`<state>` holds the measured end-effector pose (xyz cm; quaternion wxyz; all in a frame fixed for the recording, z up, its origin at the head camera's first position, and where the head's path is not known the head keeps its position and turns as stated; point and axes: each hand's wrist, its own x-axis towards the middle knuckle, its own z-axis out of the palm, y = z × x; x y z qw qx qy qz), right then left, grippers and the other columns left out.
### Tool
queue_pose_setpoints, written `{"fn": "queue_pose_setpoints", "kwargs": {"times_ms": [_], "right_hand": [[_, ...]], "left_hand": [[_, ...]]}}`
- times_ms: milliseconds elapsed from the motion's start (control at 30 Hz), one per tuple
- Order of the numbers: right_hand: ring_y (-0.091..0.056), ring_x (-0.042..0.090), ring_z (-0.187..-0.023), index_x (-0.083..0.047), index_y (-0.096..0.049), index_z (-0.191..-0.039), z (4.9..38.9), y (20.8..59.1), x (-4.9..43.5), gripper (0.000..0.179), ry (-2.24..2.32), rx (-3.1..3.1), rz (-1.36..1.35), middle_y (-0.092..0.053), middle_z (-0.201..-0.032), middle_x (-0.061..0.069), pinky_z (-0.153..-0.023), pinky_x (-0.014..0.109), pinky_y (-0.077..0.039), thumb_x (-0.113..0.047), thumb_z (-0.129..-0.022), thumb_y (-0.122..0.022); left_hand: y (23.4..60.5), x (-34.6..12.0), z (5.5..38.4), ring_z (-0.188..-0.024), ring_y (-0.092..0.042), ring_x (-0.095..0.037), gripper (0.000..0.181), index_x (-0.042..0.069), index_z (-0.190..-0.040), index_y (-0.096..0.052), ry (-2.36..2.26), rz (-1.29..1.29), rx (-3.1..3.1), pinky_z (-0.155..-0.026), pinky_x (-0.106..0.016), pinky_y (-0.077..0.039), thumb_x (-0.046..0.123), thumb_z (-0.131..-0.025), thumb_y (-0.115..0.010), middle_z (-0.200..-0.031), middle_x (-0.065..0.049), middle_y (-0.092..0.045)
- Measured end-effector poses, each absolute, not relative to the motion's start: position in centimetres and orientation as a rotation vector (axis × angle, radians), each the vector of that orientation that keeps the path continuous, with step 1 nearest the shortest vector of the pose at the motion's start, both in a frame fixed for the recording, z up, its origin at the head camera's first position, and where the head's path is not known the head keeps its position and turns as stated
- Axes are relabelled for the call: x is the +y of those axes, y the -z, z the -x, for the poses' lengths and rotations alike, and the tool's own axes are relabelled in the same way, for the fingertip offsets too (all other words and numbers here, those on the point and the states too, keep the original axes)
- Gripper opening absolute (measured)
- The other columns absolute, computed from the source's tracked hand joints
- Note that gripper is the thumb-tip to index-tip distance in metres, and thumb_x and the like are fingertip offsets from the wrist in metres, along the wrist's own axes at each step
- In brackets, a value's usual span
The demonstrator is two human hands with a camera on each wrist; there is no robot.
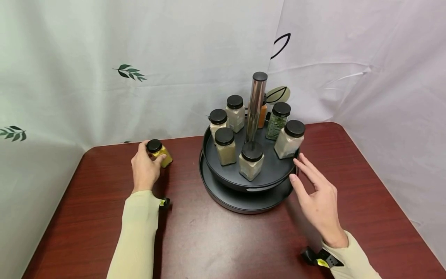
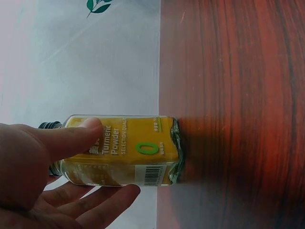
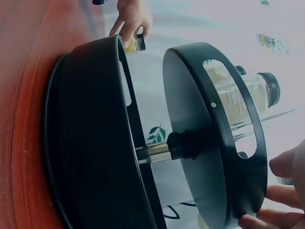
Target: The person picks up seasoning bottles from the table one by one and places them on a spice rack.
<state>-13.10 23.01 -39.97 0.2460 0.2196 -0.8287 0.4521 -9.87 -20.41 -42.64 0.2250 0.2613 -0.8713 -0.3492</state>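
Note:
My left hand (image 1: 144,168) grips a jar of turmeric powder (image 1: 163,153) near the table's back left edge. In the left wrist view the thumb lies across the yellow label of the turmeric jar (image 2: 128,148), with fingers on its other side. A black two-tier turntable rack (image 1: 223,195) stands right of centre, a shiny central post (image 1: 256,104) rising through it. My right hand (image 1: 317,201) is at the upper tier's right side, thumb and fingers spread. Its fingertips (image 3: 248,222) are right at the rim of the upper tier (image 3: 243,191) in the right wrist view.
Several black-capped spice jars stand around the upper tier, among them a green herb jar (image 1: 277,122), a pale powder jar (image 1: 290,140) and an orange one (image 1: 262,116) partly behind the post. A white curtain (image 1: 191,58) hangs behind the reddish-brown table (image 1: 209,248).

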Motion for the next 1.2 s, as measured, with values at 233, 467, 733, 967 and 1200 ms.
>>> {"fn": "queue_pose_setpoints", "kwargs": {"times_ms": [233,467,733,967,1200], "right_hand": [[-0.064,0.009,-0.117,-0.009,-0.066,-0.133,14.0,39.5,23.2,0.044,-1.539,-2.157,-0.541,-0.065,-0.133,0.007,-0.096,0.017,-0.048,0.004,-0.091,-0.069],[-0.062,0.004,-0.115,-0.014,-0.062,-0.138,16.1,39.0,23.8,0.036,-1.578,-2.235,-0.445,-0.067,-0.129,0.007,-0.091,0.013,-0.045,-0.009,-0.102,-0.057],[-0.062,0.001,-0.112,-0.01,-0.056,-0.144,18.9,38.9,24.2,0.038,-1.647,-2.337,-0.493,-0.062,-0.135,0.018,-0.094,0.014,-0.047,-0.017,-0.108,-0.046],[-0.059,-0.004,-0.115,-0.002,-0.047,-0.149,21.3,39.3,24.2,0.044,-1.811,-2.355,-0.619,-0.054,-0.144,0.014,-0.096,0.014,-0.046,-0.02,-0.108,-0.045],[-0.052,-0.001,-0.126,0.003,-0.046,-0.147,22.1,39.6,24.0,0.045,-1.858,-2.326,-0.717,-0.055,-0.142,0.002,-0.099,0.013,-0.042,-0.018,-0.109,-0.045]], "left_hand": [[42.5,-20.5,9.6,-0.118,-0.06,-0.041,0.06,0.004,-0.143,-0.046,0.956,-0.724,-2.394,-0.098,-0.053,-0.049,0.012,-0.091,-0.075,-0.132,-0.024,-0.06],[42.2,-20.3,9.3,-0.118,-0.06,-0.041,0.06,0.004,-0.143,-0.046,0.942,-0.725,-2.387,-0.098,-0.053,-0.049,0.012,-0.091,-0.076,-0.132,-0.024,-0.06],[41.3,-19.6,8.7,-0.116,-0.064,-0.038,0.059,0.006,-0.143,-0.047,0.961,-0.676,-2.356,-0.094,-0.05,-0.053,0.009,-0.091,-0.075,-0.132,-0.022,-0.061],[40.3,-18.7,7.8,-0.11,-0.067,-0.036,0.059,0.007,-0.14,-0.05,0.928,-0.618,-2.315,-0.09,-0.047,-0.055,0.009,-0.088,-0.078,-0.124,-0.021,-0.064],[39.1,-17.8,6.5,-0.108,-0.068,-0.034,0.06,0.008,-0.14,-0.052,0.904,-0.555,-2.285,-0.088,-0.047,-0.056,0.006,-0.086,-0.08,-0.123,-0.019,-0.066]]}}
